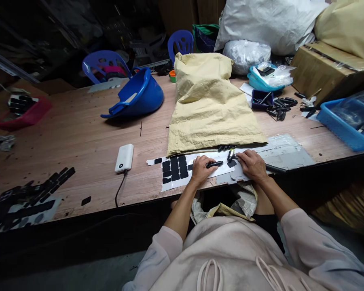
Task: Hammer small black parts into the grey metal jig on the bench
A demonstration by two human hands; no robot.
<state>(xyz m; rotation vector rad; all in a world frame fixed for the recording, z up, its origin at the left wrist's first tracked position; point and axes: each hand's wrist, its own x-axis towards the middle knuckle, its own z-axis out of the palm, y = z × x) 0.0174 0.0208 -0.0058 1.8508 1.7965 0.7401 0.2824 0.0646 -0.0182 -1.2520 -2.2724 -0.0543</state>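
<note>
My left hand (pixel 201 169) is closed around a small black cylindrical piece (pixel 214 164), holding it low over the white backing sheet. My right hand (pixel 252 165) grips a small hammer; its metal head (pixel 231 155) is just right of the black piece, and its dark handle (pixel 276 168) sticks out past my wrist. Rows of black rounded stickers (pixel 175 167) lie on the white sheet (pixel 170 186) left of my left hand. A single black sticker (pixel 231 163) sits below the hammer head. Several small black pieces (pixel 226 148) lie at the edge of the cream sack (pixel 215 109).
A white power bank (pixel 124 157) with a cable lies to the left. Beyond are a blue scoop (pixel 142 95) and a red basin (pixel 24 115). Black parts (pixel 280 107), a turquoise basket (pixel 267 83), a blue tray (pixel 342 127) and a cardboard box (pixel 327 74) are at right.
</note>
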